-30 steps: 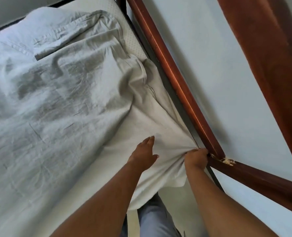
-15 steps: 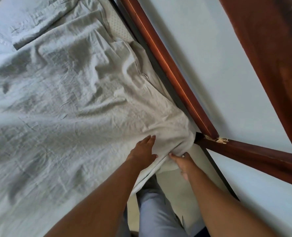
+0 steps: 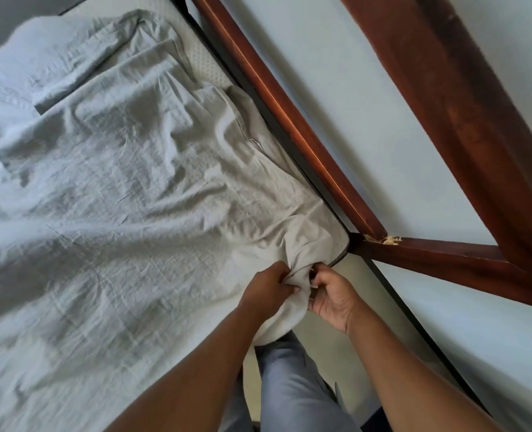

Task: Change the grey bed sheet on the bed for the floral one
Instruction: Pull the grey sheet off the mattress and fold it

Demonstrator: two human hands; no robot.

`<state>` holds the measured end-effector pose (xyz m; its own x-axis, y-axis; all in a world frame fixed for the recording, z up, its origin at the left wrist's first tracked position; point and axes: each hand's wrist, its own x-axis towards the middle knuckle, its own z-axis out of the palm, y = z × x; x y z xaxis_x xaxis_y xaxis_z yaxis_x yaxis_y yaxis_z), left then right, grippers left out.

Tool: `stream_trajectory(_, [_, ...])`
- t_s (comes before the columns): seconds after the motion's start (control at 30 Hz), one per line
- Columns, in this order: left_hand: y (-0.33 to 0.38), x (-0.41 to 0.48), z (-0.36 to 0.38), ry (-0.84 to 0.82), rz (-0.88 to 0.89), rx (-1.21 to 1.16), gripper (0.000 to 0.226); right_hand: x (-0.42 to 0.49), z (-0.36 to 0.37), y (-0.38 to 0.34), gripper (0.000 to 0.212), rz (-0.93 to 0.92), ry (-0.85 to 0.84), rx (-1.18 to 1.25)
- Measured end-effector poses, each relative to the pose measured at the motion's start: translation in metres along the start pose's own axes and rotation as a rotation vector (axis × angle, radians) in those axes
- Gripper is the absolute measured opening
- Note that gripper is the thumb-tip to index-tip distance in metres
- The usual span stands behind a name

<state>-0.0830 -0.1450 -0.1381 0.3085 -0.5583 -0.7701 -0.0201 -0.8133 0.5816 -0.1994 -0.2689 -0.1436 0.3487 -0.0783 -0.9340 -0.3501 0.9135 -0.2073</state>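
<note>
Grip: the left hand (image 3: 268,289) and the right hand (image 3: 333,299) both hold one gathered bunch of the crumpled, woven grey bed sheet (image 3: 127,213) at the near right corner of the bed. The left hand's fingers curl over the bunch from the bed side. The right hand lies palm up beside it, with its fingers hooked into the same fold. The hands are almost touching, with only cloth between them.

Handling, as judged: the sheet is soft, light and limp. It creases freely and shows no stiffness. It is not fragile, but it will drag and catch if any edge is tucked in. The bunched corner is a sound place to hold it, since a full handful spreads the pull better than a pinch at the hem.

Pose: both forearms reach forward and down from the lower edge of the view and converge on the corner, above blue-grey trousers (image 3: 292,388).

Location: the sheet still covers most of the bed. It is loose and ridged along the right edge, where a strip of white dimpled mattress (image 3: 204,56) is exposed near the far corner. A pillow in a grey case (image 3: 34,73) lies at the far left. The dark red-brown wooden bed frame (image 3: 292,120) runs close beside the right edge, and its chipped joint (image 3: 383,240) sits just beyond the hands.

The floral sheet is not in view.
</note>
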Motion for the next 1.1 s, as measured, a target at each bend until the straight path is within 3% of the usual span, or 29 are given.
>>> stream_trajectory(0.27, [0.004,-0.034,-0.012,0.037,-0.032,-0.382,0.029,-0.025,0.018,0.021,0.030,-0.053,-0.020,-0.109])
stream_trajectory(0.5, [0.004,-0.056,-0.012,0.001,-0.102,-0.583,0.018,-0.037,0.020,0.035,0.021,-0.167,0.222,-0.171])
stream_trajectory(0.7, [0.014,-0.071,-0.015,0.094,-0.046,-0.358,0.021,-0.041,0.005,0.039,0.021,-0.252,0.375,-0.065])
stream_trajectory(0.9, [0.021,-0.078,-0.013,0.321,-0.137,-0.389,0.022,-0.044,-0.016,0.022,0.027,-0.316,0.652,-0.386])
stream_trajectory(1.0, [0.029,-0.083,-0.015,0.211,-0.041,-0.260,0.029,-0.053,-0.026,0.006,0.036,-0.281,0.530,-0.314])
stream_trajectory(1.1, [0.036,-0.081,-0.016,0.042,-0.009,0.093,0.044,-0.070,-0.042,-0.008,0.045,-0.179,0.299,-0.352])
